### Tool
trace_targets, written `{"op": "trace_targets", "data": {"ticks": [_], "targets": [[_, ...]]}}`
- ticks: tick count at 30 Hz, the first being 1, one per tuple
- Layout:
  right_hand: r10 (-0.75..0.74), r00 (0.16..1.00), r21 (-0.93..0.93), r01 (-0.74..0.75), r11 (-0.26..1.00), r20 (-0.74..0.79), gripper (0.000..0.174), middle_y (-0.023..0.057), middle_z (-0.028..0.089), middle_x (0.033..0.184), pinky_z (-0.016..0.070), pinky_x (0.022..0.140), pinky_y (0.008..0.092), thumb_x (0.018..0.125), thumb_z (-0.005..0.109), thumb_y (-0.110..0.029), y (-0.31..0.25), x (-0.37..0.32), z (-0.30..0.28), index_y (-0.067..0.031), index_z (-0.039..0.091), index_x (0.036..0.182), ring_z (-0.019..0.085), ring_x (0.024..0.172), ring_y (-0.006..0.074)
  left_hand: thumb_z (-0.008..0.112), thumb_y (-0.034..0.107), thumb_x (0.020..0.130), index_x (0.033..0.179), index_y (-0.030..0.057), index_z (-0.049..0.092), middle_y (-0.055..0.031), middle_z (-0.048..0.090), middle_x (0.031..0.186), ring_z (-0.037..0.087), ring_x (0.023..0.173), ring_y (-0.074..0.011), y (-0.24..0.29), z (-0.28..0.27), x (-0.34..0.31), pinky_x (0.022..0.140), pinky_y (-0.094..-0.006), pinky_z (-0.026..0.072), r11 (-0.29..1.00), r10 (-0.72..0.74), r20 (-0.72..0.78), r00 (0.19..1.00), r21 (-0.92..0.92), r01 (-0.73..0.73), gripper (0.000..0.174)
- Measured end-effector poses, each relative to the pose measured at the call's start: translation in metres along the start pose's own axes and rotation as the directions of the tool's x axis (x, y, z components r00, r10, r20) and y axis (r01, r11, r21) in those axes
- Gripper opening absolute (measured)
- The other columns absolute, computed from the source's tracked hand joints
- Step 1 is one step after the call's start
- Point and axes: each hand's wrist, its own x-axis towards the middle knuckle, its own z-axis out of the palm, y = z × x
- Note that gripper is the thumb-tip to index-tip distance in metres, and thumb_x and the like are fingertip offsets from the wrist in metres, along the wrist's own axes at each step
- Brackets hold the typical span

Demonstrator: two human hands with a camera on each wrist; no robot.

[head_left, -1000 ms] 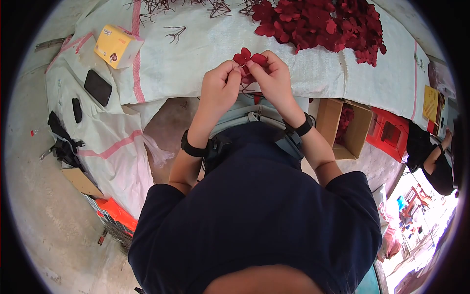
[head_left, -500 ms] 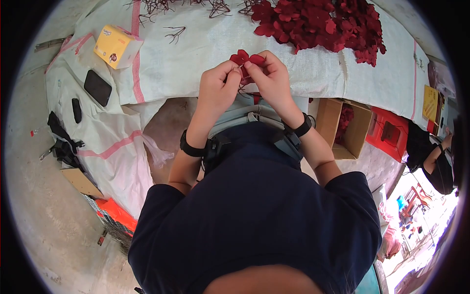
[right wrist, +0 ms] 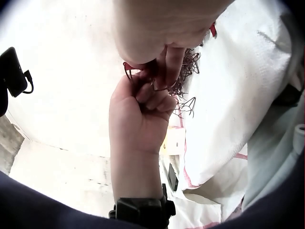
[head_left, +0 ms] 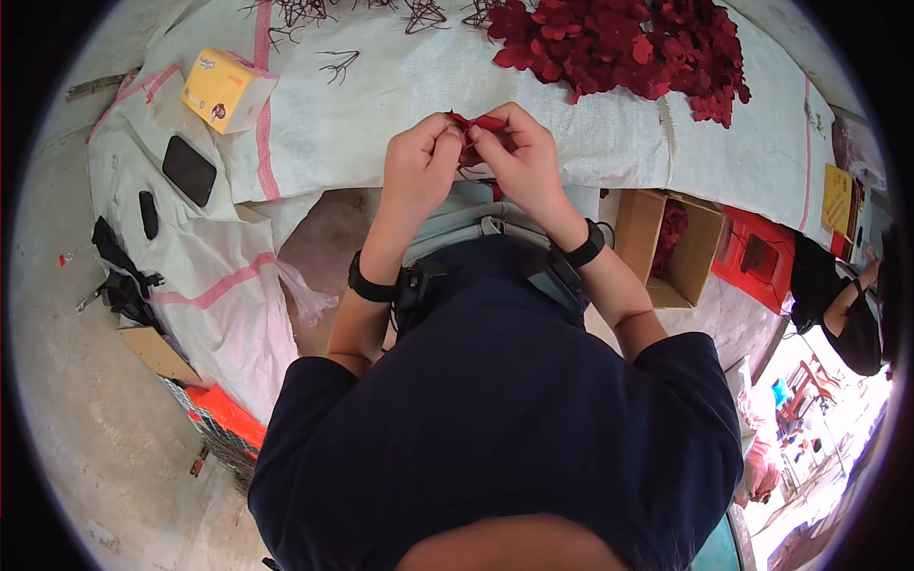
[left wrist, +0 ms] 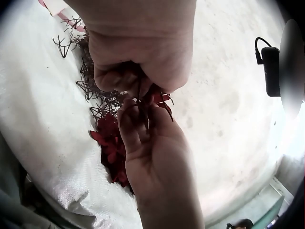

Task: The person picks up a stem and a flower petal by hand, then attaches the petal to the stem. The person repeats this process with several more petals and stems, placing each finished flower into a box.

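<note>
My left hand and right hand meet at the near edge of the covered table. Between their fingertips is a dark red fabric flower, its petals partly hidden by the fingers. Both hands pinch at it with thumb and fingers. A thin brown branched stem sticks out beside the hands in the left wrist view. In the right wrist view, the left hand's fingers are curled under the right hand. The spot where stem and flower meet is hidden by fingers.
A heap of red fabric flowers lies at the back right of the white woven sheet. Several brown stems are behind. A yellow tissue pack and black phone lie left. A cardboard box stands below right.
The flower's petals, spread above the fingertips earlier, now sit lower and more folded between the hands. Both hands have shifted slightly to the left.
</note>
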Motion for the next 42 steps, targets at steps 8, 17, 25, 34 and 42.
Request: {"op": "trace_targets", "data": {"ticks": [8, 17, 25, 34, 42], "targets": [[-0.029, 0.989, -0.022, 0.026, 0.999, -0.145, 0.007, 0.0044, 0.055, 0.073, 0.0445, 0.057, 0.0198, 0.080, 0.050, -0.003, 0.004, -0.004, 0.009, 0.0005, 0.044, 0.081, 0.052, 0.064, 0.0065, 0.043, 0.005, 0.077, 0.069, -0.0021, 0.048, -0.0018, 0.045, 0.054, 0.038, 0.051, -0.0049, -0.001, 0.006, 0.002, 0.047, -0.0203, 0.0341, 0.999, 0.025, 0.014, 1.000, -0.028, -0.025, 0.012], [-0.102, 0.975, 0.033, 0.111, 0.993, -0.196, 0.007, 0.0034, 0.054, 0.071, 0.0430, 0.055, 0.0194, 0.080, 0.050, -0.002, -0.002, -0.004, 0.013, -0.0001, 0.043, 0.080, 0.050, 0.062, 0.0058, 0.042, 0.005, 0.078, 0.067, -0.0020, 0.046, 0.0000, 0.045, 0.053, 0.037, 0.051, -0.0042, 0.004, 0.013, -0.001, 0.045, -0.0202, 0.0325, 0.995, 0.021, -0.065, 0.998, -0.097, -0.028, 0.014], [-0.112, 0.983, -0.051, 0.106, 0.993, -0.143, 0.008, 0.0027, 0.052, 0.070, 0.0424, 0.055, 0.0191, 0.080, 0.050, -0.002, -0.002, -0.004, 0.009, 0.0000, 0.043, 0.080, 0.049, 0.063, 0.0054, 0.043, 0.005, 0.076, 0.065, -0.0016, 0.046, -0.0014, 0.043, 0.050, 0.036, 0.048, -0.0046, 0.002, 0.013, -0.001, 0.043, -0.0211, 0.0314, 0.997, 0.071, -0.080, 0.994, -0.022, -0.073, 0.013], [-0.078, 0.996, -0.016, 0.078, 0.997, -0.035, 0.007, 0.0031, 0.051, 0.074, 0.0426, 0.057, 0.0197, 0.080, 0.049, -0.001, 0.003, -0.002, 0.001, 0.0002, 0.042, 0.082, 0.048, 0.066, 0.0054, 0.037, 0.001, 0.077, 0.065, -0.0004, 0.045, 0.0015, 0.045, 0.062, 0.038, 0.058, -0.0041, 0.005, 0.006, -0.003, 0.051, -0.0180, 0.0342, 0.998, 0.029, 0.064, 0.997, 0.051, -0.032, 0.015], [-0.086, 0.992, -0.070, 0.092, 0.993, 0.090, 0.006, 0.0034, 0.051, 0.076, 0.0408, 0.060, 0.0187, 0.079, 0.047, 0.002, 0.001, 0.001, -0.011, 0.0003, 0.042, 0.081, 0.047, 0.067, 0.0056, 0.041, 0.004, 0.076, 0.067, -0.0020, 0.047, -0.0014, 0.045, 0.055, 0.038, 0.051, -0.0054, 0.004, 0.007, -0.004, 0.046, -0.0208, 0.0330, 0.998, 0.040, 0.087, 0.995, -0.044, -0.037, 0.013]]}}
